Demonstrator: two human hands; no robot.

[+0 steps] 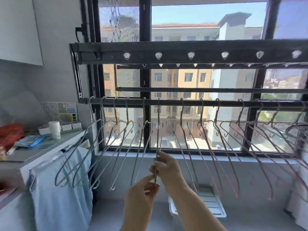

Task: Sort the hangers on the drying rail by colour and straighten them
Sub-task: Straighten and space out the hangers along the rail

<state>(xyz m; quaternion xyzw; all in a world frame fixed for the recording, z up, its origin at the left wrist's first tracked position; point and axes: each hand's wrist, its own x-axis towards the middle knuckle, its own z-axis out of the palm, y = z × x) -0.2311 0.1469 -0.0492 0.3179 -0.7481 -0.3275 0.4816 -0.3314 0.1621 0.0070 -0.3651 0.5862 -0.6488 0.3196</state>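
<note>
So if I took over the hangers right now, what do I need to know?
Left hand and right hand: both pinch the bottom of one silver hanger, hanging edge-on mid-rail.
Drying rail: silver hangers hang on the left, pink hangers on the right.
Done: colours look mostly grouped.
Left: let go of this hanger once straight, even out spacing, and check the crowded far-right end, which is too blurred to judge.

1. The rail [200,103] runs out past the right edge; the last hangers [296,130] there are blurred and tangled, their count and colour unclear.
2. The held hanger [158,130] is seen edge-on; both hands [168,169] cover its lower part.
3. The red bag [10,132] is cut by the left edge.
</note>
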